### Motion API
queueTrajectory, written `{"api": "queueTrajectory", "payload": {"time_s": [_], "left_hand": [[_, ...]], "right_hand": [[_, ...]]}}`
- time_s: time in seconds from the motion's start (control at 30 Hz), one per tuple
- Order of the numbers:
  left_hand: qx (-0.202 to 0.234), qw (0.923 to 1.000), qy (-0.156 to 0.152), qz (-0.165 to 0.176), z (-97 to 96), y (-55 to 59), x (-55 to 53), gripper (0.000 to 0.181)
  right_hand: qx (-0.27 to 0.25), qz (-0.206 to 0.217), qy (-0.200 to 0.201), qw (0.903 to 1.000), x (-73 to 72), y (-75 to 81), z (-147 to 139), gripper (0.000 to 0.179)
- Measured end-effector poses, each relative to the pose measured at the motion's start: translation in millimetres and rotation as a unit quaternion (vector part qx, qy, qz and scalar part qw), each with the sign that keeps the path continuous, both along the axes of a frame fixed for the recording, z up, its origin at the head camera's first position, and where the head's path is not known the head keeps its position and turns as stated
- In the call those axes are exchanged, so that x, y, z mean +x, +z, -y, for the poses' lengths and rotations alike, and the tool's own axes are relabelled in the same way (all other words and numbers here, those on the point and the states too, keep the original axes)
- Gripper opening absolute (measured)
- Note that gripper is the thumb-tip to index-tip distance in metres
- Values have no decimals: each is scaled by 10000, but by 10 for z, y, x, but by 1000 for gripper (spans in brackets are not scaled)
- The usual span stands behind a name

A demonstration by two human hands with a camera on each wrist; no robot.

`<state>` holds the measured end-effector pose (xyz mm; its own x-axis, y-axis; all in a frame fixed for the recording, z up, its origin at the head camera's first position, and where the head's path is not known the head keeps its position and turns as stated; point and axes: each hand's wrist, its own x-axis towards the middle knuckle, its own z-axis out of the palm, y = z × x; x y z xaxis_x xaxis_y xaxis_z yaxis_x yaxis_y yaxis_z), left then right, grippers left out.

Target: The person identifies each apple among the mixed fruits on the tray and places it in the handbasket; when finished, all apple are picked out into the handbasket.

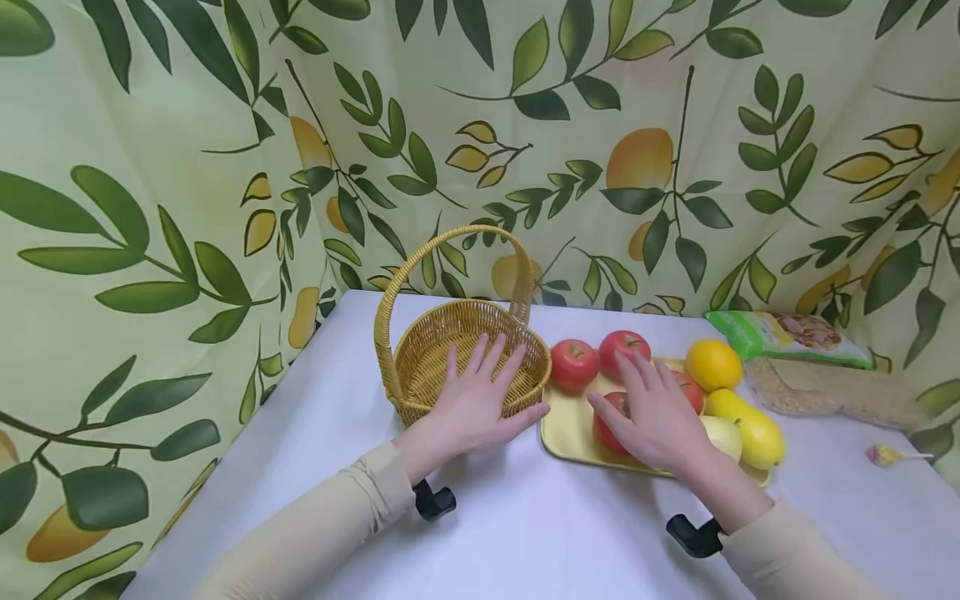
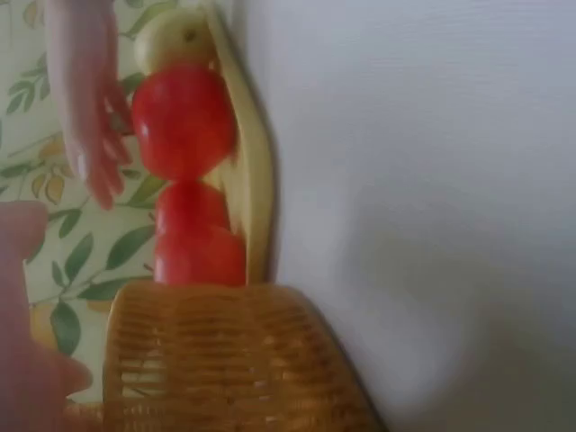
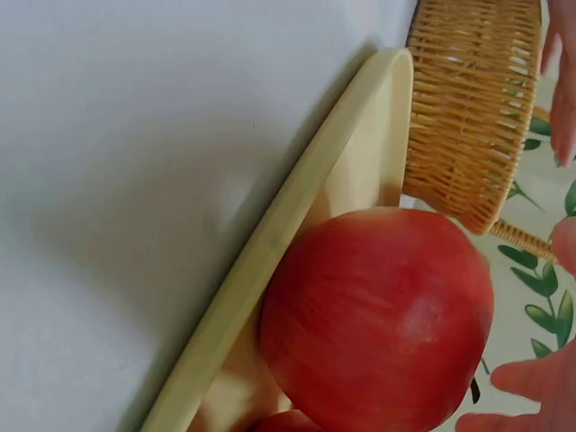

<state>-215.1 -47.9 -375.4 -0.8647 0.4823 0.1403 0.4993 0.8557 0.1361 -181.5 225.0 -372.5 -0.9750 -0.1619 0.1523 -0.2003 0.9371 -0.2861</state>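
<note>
My left hand (image 1: 468, 412) is held with fingers spread over the near side of a wicker basket (image 1: 420, 346) with a tall arched handle. Nothing shows inside the basket. To the right, a pale yellow tray (image 1: 566, 429) holds several red apples (image 1: 575, 365), an orange (image 1: 714, 364), a long yellow fruit (image 1: 753, 429) and a pale green fruit (image 1: 722, 437). My right hand (image 1: 663, 417) is over the tray with its fingers extended, partly covering the fruit. In the right wrist view, one large apple (image 3: 382, 315) sits against the tray's rim, with fingertips (image 3: 517, 378) beyond it.
At the back right lie a green snack packet (image 1: 795, 337) and a clear bag of beige grains (image 1: 832, 392). A wrapped lollipop (image 1: 885, 455) is near the table's right side. Leaf-patterned cloth (image 1: 480, 167) hangs behind the white table (image 1: 517, 525).
</note>
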Motion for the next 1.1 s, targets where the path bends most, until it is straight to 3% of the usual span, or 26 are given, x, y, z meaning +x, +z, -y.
{"api": "queueTrajectory", "payload": {"time_s": [0.23, 0.4, 0.6, 0.73, 0.8, 0.87, 1.0, 1.1], "left_hand": [[142, 9997, -142, 119, 309, -57, 127, 94], [804, 9955, -500, 23, 511, -80, 179, 85], [1697, 9833, -653, -102, 681, -147, 242, 73], [2288, 9704, -730, -254, 764, -172, 274, 63], [2648, 9598, -824, -440, 813, -174, 282, 56], [3073, 9443, -947, -704, 869, -167, 278, 48], [3938, 9005, -1218, -1387, 985, -147, 245, 33], [4369, 8705, -1187, -1931, 1063, -170, 231, 26]], "right_hand": [[-242, 317, -246, 9989, 135, -21, 39, 96], [-268, 279, -278, 9989, 169, 5, 33, 95], [-319, 509, -450, 9972, 218, 6, 14, 95], [-348, 684, -565, 9954, 232, 3, 4, 95], [-385, 733, -608, 9947, 231, 2, 5, 94], [-421, 756, -617, 9943, 223, 6, -3, 92], [-501, 882, -613, 9930, 201, 11, -18, 92], [-536, 1038, -608, 9913, 186, 0, -27, 94]]}}
